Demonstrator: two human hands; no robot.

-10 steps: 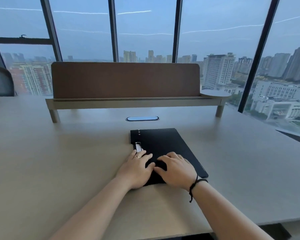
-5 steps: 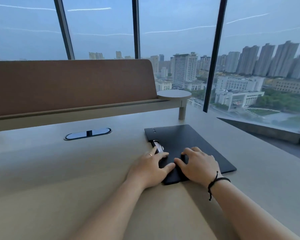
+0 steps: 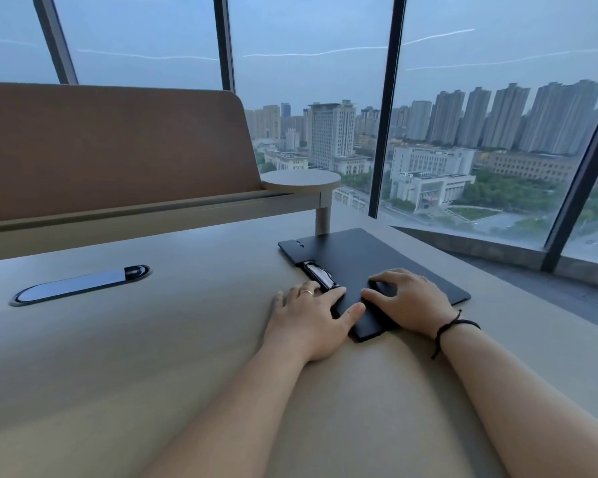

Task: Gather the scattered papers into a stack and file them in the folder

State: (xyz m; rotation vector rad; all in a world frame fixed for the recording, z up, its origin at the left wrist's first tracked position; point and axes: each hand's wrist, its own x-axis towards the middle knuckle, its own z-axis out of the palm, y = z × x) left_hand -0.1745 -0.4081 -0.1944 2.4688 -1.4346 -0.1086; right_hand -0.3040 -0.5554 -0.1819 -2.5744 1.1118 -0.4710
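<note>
We see a closed black folder (image 3: 377,267) lying flat on the bench (image 3: 152,339), toward its right side. Our left hand (image 3: 311,315) rests at the folder's near left edge by the metal clip (image 3: 316,272), fingers (image 3: 328,298) loosely spread; our right hand (image 3: 408,301) presses flat on the cover, fingers spread.

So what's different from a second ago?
Mainly the view swung to the right: the folder and both hands now sit right of centre. The left hand and right hand still rest flat on the closed folder's near end. Nothing was picked up or let go.
</note>
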